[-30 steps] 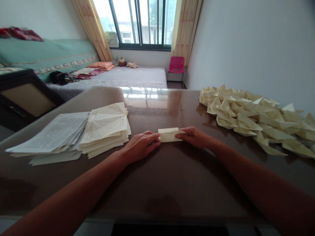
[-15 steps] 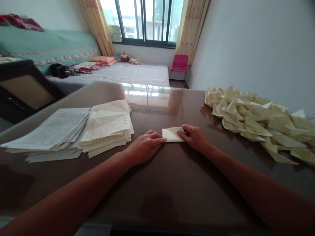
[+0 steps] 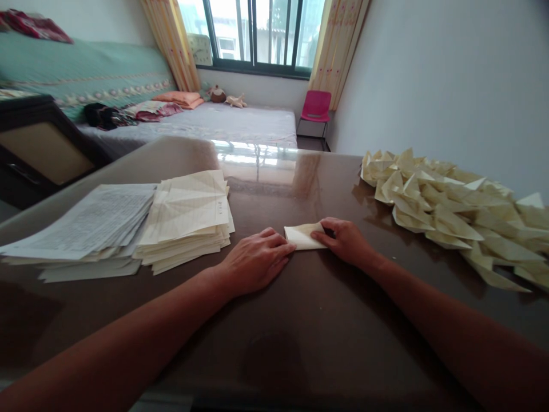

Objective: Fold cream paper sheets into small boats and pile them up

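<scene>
A small folded sheet of cream paper [image 3: 300, 237] lies on the glossy brown table [image 3: 274, 320] in front of me. At its right end my right hand [image 3: 341, 237] pinches it, thumb on top and fingers behind the far edge. My left hand [image 3: 259, 257] touches the near left corner with its fingertips, the fingers close together and curled. To the left lies a stack of cream paper sheets [image 3: 189, 206] with crease lines. Over on the right, many folded cream paper pieces [image 3: 446, 200] with pointed tips are heaped together.
A stack of white printed sheets [image 3: 94, 220] sits at the left, against the cream stack. Past the table's far edge stand a bed [image 3: 257, 123] and a pink chair [image 3: 316, 107]. A dark cabinet [image 3: 43, 149] is at the far left, a wall [image 3: 450, 80] at the right.
The view has shifted slightly. My left fingers have slid a little onto the folded paper's left corner; its left end looks more closed. My right hand keeps its pinch.
</scene>
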`<state>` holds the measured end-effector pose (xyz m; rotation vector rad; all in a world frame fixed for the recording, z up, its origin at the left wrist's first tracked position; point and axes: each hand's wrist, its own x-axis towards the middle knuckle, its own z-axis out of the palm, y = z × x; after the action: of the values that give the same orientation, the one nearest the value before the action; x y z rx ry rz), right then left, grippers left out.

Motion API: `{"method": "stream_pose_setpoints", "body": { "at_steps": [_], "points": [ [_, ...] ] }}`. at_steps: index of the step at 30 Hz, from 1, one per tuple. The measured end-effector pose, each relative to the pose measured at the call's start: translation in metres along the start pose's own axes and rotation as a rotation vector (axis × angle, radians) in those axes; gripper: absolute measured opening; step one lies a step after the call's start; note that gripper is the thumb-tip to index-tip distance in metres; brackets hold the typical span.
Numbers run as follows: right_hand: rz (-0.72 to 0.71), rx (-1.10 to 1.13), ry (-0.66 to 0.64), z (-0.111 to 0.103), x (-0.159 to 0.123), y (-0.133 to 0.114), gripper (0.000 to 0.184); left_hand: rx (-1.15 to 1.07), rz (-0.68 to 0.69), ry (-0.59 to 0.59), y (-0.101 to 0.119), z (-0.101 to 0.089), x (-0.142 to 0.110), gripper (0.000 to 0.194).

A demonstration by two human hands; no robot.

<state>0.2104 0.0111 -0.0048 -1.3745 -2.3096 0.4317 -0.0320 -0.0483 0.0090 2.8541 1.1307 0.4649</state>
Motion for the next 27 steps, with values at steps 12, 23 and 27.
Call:
{"method": "stream_pose_setpoints", "body": {
  "at_steps": [12,23,27],
  "points": [
    [0.014,-0.069,0.010,0.000,-0.001,-0.001,0.033,0.031,-0.013,-0.030,0.004,0.019,0.004,0.060],
    [0.079,-0.053,-0.015,0.001,-0.003,-0.002,0.033,0.014,0.007,-0.085,0.003,0.016,0.002,0.056],
    [0.019,-0.061,0.028,0.002,-0.004,-0.002,0.033,0.023,0.009,-0.077,0.004,0.016,0.003,0.050]
  ]
}}
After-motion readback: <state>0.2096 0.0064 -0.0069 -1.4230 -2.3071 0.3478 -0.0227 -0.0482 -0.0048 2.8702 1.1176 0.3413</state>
